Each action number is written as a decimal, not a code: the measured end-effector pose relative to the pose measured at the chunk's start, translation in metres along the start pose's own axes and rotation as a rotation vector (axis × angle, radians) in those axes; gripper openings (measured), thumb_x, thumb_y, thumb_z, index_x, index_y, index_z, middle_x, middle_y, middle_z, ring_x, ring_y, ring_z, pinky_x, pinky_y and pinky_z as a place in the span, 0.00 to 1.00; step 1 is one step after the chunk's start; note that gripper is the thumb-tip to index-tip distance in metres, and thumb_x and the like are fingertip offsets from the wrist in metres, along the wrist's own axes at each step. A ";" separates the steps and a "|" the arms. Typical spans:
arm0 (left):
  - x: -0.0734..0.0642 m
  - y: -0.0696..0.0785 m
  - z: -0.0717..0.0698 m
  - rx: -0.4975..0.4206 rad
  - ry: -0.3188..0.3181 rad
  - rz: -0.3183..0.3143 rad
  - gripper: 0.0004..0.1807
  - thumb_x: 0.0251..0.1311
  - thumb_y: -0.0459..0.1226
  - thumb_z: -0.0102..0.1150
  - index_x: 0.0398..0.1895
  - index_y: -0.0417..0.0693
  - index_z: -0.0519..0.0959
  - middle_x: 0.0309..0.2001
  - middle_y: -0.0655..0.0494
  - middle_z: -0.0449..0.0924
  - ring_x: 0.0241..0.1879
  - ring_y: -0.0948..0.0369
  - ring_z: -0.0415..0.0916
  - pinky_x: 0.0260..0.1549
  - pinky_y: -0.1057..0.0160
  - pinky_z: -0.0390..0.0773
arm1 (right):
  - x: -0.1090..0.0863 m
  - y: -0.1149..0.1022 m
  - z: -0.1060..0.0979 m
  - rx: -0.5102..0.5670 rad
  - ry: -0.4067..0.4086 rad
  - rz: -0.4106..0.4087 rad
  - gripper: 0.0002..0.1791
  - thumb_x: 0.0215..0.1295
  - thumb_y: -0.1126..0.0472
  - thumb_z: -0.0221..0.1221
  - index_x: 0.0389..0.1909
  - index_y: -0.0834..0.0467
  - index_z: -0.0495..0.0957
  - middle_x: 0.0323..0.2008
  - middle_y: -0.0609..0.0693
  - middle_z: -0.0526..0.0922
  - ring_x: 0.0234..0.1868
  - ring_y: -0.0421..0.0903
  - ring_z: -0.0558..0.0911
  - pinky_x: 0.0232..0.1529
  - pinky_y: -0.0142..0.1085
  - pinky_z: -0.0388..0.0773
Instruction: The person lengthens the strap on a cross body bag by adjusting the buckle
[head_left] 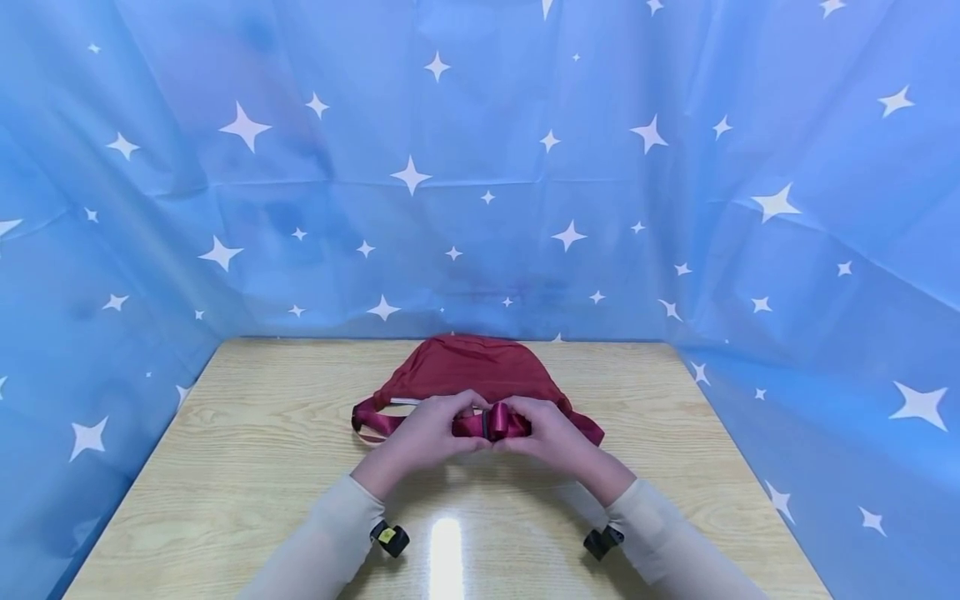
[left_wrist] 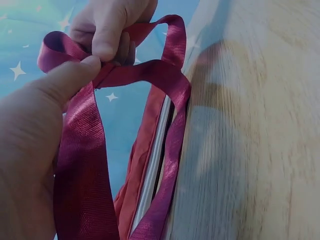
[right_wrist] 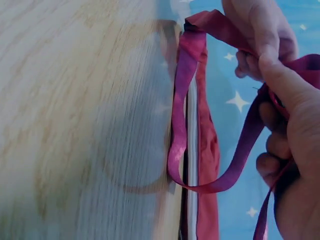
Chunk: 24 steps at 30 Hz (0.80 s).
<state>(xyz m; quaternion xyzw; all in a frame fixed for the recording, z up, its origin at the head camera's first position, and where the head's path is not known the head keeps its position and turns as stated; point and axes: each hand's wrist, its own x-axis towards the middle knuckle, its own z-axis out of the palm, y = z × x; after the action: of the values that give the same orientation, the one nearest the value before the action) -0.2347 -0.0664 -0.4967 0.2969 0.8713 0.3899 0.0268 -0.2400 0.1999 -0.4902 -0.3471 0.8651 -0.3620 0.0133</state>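
A dark red waist bag [head_left: 476, 367] lies toward the back of the wooden table, its webbing strap [head_left: 468, 426] raised in front of it. My left hand [head_left: 435, 427] pinches the strap between thumb and fingers. Close beside it, my right hand [head_left: 546, 427] grips the strap too, the thumbs nearly meeting. A loop of webbing [left_wrist: 55, 50] stands up near the fingertips in the left wrist view. Slack strap [right_wrist: 179, 135] hangs down to the table in the right wrist view, alongside the bag's pale zipper [right_wrist: 192, 150]. A small dark piece on the strap sits between the hands, partly hidden.
The light wooden table [head_left: 247, 467] ends at the back and both sides against a blue curtain [head_left: 480, 208] with white stars. Small dark cameras are strapped at both wrists, below the pale sleeves [head_left: 330, 525]. A bright reflection lies on the table's front part.
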 end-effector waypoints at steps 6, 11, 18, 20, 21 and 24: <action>0.000 -0.001 0.000 0.049 0.031 0.011 0.25 0.65 0.50 0.81 0.63 0.64 0.83 0.41 0.70 0.84 0.37 0.65 0.80 0.39 0.62 0.82 | 0.000 -0.003 -0.003 -0.015 0.012 -0.020 0.32 0.63 0.49 0.82 0.66 0.48 0.81 0.54 0.39 0.83 0.51 0.41 0.82 0.48 0.37 0.86; 0.000 -0.002 0.001 0.042 0.040 0.016 0.24 0.65 0.50 0.82 0.61 0.64 0.83 0.39 0.72 0.83 0.37 0.67 0.81 0.40 0.63 0.83 | 0.004 -0.011 -0.006 -0.057 0.094 -0.129 0.33 0.64 0.51 0.82 0.67 0.52 0.81 0.55 0.40 0.81 0.54 0.41 0.80 0.52 0.42 0.86; 0.001 -0.003 0.001 0.072 0.064 0.037 0.24 0.65 0.52 0.81 0.60 0.64 0.83 0.39 0.72 0.83 0.38 0.66 0.81 0.41 0.63 0.82 | 0.016 -0.026 -0.011 -0.131 0.089 -0.205 0.22 0.64 0.52 0.81 0.55 0.50 0.86 0.48 0.38 0.84 0.51 0.39 0.77 0.51 0.42 0.79; 0.001 -0.003 0.001 0.073 0.065 0.036 0.24 0.64 0.52 0.81 0.60 0.64 0.83 0.40 0.72 0.84 0.39 0.66 0.80 0.42 0.62 0.83 | 0.016 -0.026 -0.011 -0.075 0.092 -0.186 0.21 0.64 0.54 0.81 0.54 0.50 0.86 0.48 0.39 0.84 0.51 0.40 0.78 0.53 0.42 0.82; 0.001 -0.004 0.001 0.075 0.064 0.032 0.24 0.64 0.52 0.82 0.60 0.64 0.83 0.40 0.72 0.84 0.39 0.66 0.80 0.42 0.62 0.82 | 0.016 -0.026 -0.010 -0.023 0.092 -0.168 0.20 0.65 0.55 0.81 0.55 0.51 0.86 0.49 0.41 0.85 0.53 0.42 0.79 0.54 0.43 0.84; 0.000 -0.005 0.001 0.082 0.065 0.016 0.25 0.63 0.53 0.82 0.61 0.63 0.84 0.41 0.72 0.84 0.40 0.67 0.80 0.43 0.61 0.82 | 0.013 -0.027 -0.009 0.182 0.093 -0.077 0.20 0.67 0.59 0.79 0.58 0.54 0.86 0.53 0.47 0.85 0.57 0.48 0.84 0.54 0.44 0.88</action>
<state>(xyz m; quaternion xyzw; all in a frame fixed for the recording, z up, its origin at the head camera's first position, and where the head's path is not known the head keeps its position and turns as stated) -0.2367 -0.0684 -0.5003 0.2918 0.8846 0.3634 -0.0167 -0.2363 0.1847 -0.4636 -0.3600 0.8143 -0.4552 -0.0093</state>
